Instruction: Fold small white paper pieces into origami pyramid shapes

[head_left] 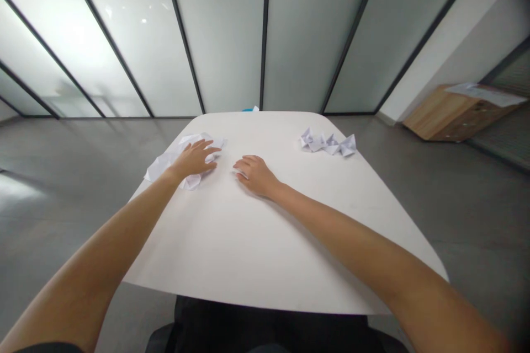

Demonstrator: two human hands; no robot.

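Note:
My left hand (194, 159) lies flat with its fingers spread on a heap of crumpled white paper (163, 164) at the left side of the white table (248, 242). My right hand (253, 174) rests near the table's middle with its fingers curled, and a small bit of white paper (241, 175) shows under its fingertips. A row of folded white paper shapes (329, 143) stands at the far right of the table, apart from both hands.
Frosted glass panels with dark frames stand behind the table. A wooden cabinet (449, 113) with papers on top sits on the grey floor at the right. Something blue (248, 109) peeks over the table's far edge. A dark chair is below the near edge.

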